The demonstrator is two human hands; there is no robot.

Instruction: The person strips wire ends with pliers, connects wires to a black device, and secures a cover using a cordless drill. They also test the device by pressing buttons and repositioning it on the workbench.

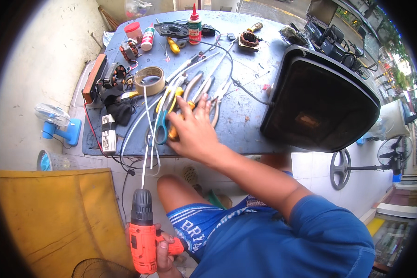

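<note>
My left hand [164,250] is wrapped round the handle of an orange-red cordless drill [143,245], held below the table's front edge. Its black chuck points up, and a thin white rod or wire [145,169] runs from it toward the table. My right hand [194,129] lies palm down over a cluster of hand tools, fingers stretched out and apart. Near its fingertips are grey-handled pliers [207,85]. An amber-handled tool [173,133] shows partly beneath the palm, and teal-handled scissors [161,130] lie just left. Whether any finger grips a tool is hidden.
On the blue table [250,109] are a tape roll [149,79], glue bottles [194,28], a motor stator [249,41] and a white power strip [108,134]. A large black housing [322,99] overhangs the right edge. A yellow panel [60,213] stands lower left.
</note>
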